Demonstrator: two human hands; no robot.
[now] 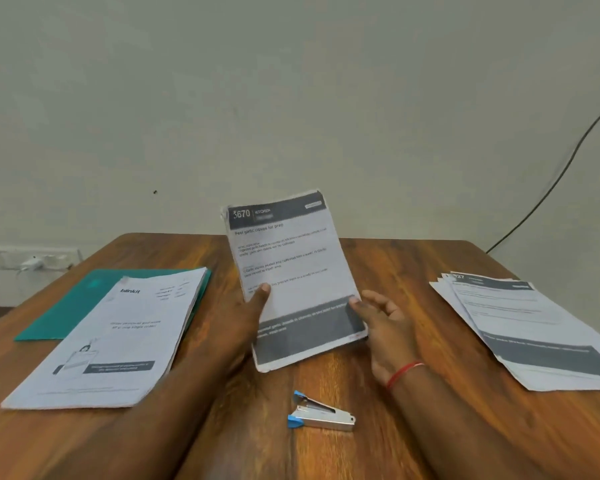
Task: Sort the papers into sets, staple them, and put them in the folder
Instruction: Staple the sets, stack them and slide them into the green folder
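- Wooden tabletop (413,271) carries everything; the kitchen set (291,258) is held upright over its middle, probably to square the sheets for stapling.
- Left hand (246,313) grips its left edge, thumb in front; right hand (385,320), fingers relaxed, steadies the right edge.
- Stapler (321,412) lies nearby; green folder (66,306) waits under the blinkit stack (118,341).

Bare forearms; at the wrist of the right hand (386,329) a thin red band (404,373), probably thread
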